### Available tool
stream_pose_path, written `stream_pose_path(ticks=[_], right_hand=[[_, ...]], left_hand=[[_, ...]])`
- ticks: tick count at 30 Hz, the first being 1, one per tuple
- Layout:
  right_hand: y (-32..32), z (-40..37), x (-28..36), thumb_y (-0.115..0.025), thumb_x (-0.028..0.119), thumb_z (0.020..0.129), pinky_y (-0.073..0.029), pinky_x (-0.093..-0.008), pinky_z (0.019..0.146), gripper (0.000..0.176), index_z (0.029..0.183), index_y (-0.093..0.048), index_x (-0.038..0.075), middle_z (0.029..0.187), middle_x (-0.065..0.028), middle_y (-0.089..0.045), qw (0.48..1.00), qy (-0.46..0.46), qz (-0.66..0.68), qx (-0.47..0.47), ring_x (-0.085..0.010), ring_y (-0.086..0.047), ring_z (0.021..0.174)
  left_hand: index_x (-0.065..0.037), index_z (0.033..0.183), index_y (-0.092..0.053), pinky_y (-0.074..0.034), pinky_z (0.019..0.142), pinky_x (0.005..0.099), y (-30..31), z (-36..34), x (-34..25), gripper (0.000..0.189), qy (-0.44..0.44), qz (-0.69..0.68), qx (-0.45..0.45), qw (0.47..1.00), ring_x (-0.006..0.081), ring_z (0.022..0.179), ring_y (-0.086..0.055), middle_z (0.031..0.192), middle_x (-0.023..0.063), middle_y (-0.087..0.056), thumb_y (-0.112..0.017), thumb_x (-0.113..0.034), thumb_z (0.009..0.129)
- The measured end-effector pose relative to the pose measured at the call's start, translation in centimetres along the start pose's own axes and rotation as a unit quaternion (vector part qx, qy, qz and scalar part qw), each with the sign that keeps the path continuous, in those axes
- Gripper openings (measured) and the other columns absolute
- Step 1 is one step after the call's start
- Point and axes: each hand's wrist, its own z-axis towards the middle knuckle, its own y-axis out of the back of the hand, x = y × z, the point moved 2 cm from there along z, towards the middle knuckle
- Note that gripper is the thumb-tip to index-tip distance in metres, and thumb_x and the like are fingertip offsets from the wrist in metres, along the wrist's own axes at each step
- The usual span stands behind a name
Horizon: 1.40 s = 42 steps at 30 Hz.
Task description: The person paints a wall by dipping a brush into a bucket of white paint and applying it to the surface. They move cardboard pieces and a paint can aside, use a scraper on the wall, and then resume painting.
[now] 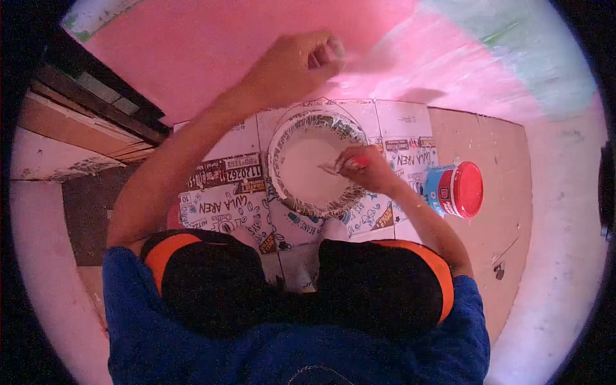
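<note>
A round bucket (277,168) stands between my knees, its rim and inner wall streaked with dried white. Pale, whitish paint (308,163) fills much of it. My right hand (372,170) is over the bucket's right side, closed around a small red-handled tool (359,162). The tool's pale tip points left over the paint. Raised in front of the pink wall (231,45), beyond the bucket, is my left hand (305,64). Its fingers are curled in and slightly blurred, and I cannot tell what, if anything, is between them.
Flattened printed cardboard (221,208) lies under the bucket. To its right, a blue tub with a red lid (467,189) lies on its side on the brown floor (497,237). A small dark object (499,271) is nearby. Dark wooden boards (96,106) stand at left.
</note>
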Motion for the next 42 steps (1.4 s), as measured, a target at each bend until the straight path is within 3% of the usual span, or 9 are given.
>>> stream_pose_path(ticks=[7, 13, 19, 23, 28, 30, 36, 39, 42], right_hand=[[-5.7, 2.3, -3.6, -0.057, 0.02, 0.069, -0.044, -0.0386, 0.063, 0.015, 0.075, -0.056, 0.007, 0.075, -0.0158, -0.058, 0.978, 0.085, -0.164, 0.091, -0.0351, -0.054, 0.068], [0.0, 0.1, -1.1, -0.058, 0.007, 0.074, -0.046, -0.0286, 0.061, 0.01, 0.083, -0.056, 0.002, 0.077, -0.0055, -0.059, 0.98, -0.087, 0.177, -0.036, -0.0181, -0.058, 0.069], [-0.7, -3.1, -5.3, -0.05, 0.015, 0.078, -0.051, -0.0275, 0.062, 0.019, 0.092, -0.054, 0.001, 0.087, -0.01, -0.058, 0.676, -0.222, 0.667, -0.221, -0.0184, -0.057, 0.075], [1.2, -3.7, -4.0, -0.05, 0.017, 0.078, -0.05, -0.0288, 0.065, 0.02, 0.091, -0.054, 0.002, 0.087, -0.0087, -0.056, 0.635, -0.185, 0.687, -0.299, -0.0189, -0.055, 0.079], [2.4, -1.8, -2.0, -0.052, 0.017, 0.077, -0.046, -0.0252, 0.058, 0.02, 0.092, -0.053, 0.003, 0.082, -0.0066, -0.056, 0.645, -0.2, 0.672, -0.304, -0.0167, -0.054, 0.075], [1.1, -1.3, -3.4, -0.052, 0.017, 0.077, -0.046, -0.026, 0.058, 0.019, 0.091, -0.053, 0.003, 0.082, -0.0062, -0.056, 0.646, -0.189, 0.681, -0.287, -0.0165, -0.054, 0.073], [-0.4, -1.7, -3.7, -0.051, 0.016, 0.079, -0.047, -0.0277, 0.062, 0.018, 0.092, -0.053, 0.005, 0.084, -0.0063, -0.056, 0.651, -0.197, 0.676, -0.284, -0.018, -0.054, 0.076], [1.2, -2.9, -3.3, -0.052, 0.016, 0.078, -0.051, -0.0281, 0.062, 0.015, 0.088, -0.055, 0.004, 0.084, -0.0067, -0.058, 0.656, -0.19, 0.644, -0.344, -0.0177, -0.057, 0.075], [3.4, -3.7, -3.4, -0.052, 0.015, 0.077, -0.051, -0.0291, 0.066, 0.016, 0.089, -0.055, 0.004, 0.085, -0.0067, -0.059, 0.641, -0.156, 0.663, -0.354, -0.0173, -0.058, 0.076]], left_hand=[[0.003, 0.11, -0.043, -0.04, 0.081, 0.0389, -5.8, -5.5, 8.2, 0.048, 0.121, 0.147, 0.024, 0.981, 0.0337, 0.093, -0.052, 0.102, 0.0243, -0.051, -0.051, -0.034, 0.079], [0.007, 0.117, -0.032, -0.034, 0.091, 0.0401, -8.2, -9.9, 11.0, 0.06, 0.144, 0.114, 0.152, 0.971, 0.0386, 0.105, -0.043, 0.116, 0.027, -0.041, -0.043, -0.04, 0.083], [0.01, 0.115, -0.033, -0.036, 0.09, 0.0416, -7.2, -11.2, 9.9, 0.06, 0.276, 0.163, 0.252, 0.913, 0.0398, 0.104, -0.044, 0.116, 0.0298, -0.039, -0.038, -0.041, 0.084], [0.012, 0.108, -0.04, -0.037, 0.087, 0.0429, -6.1, -10.6, 8.4, 0.06, 0.389, 0.155, 0.287, 0.862, 0.0402, 0.097, -0.048, 0.101, 0.0299, -0.048, -0.033, -0.044, 0.085], [0.008, 0.088, -0.053, -0.045, 0.071, 0.0433, -3.6, -2.7, 8.7, 0.056, 0.251, 0.173, 0.065, 0.95, 0.032, 0.074, -0.058, 0.079, 0.0227, -0.058, -0.037, -0.045, 0.084], [0.006, 0.085, -0.055, -0.048, 0.058, 0.0374, -3.2, -0.8, 9.4, 0.043, 0.343, -0.188, -0.141, 0.909, 0.0233, 0.059, -0.059, 0.072, 0.0172, -0.059, -0.049, -0.036, 0.082], [0.001, 0.077, -0.059, -0.046, 0.053, 0.0351, -3.5, -2.1, 10.6, 0.025, 0.311, -0.071, -0.198, 0.927, 0.0171, 0.055, -0.057, 0.065, 0.0115, -0.058, -0.054, -0.023, 0.078], [0.0, 0.081, -0.061, -0.045, 0.07, 0.0419, -0.5, -7.9, 13.1, 0.02, 0.277, 0.325, 0.472, 0.772, 0.0297, 0.082, -0.058, 0.086, 0.02, -0.059, -0.052, -0.012, 0.068], [-0.002, 0.078, -0.064, -0.048, 0.06, 0.0442, 3.9, -17.3, 18.3, 0.022, 0.259, 0.478, 0.482, 0.687, 0.0276, 0.072, -0.06, 0.077, 0.0152, -0.062, -0.055, -0.016, 0.064]])
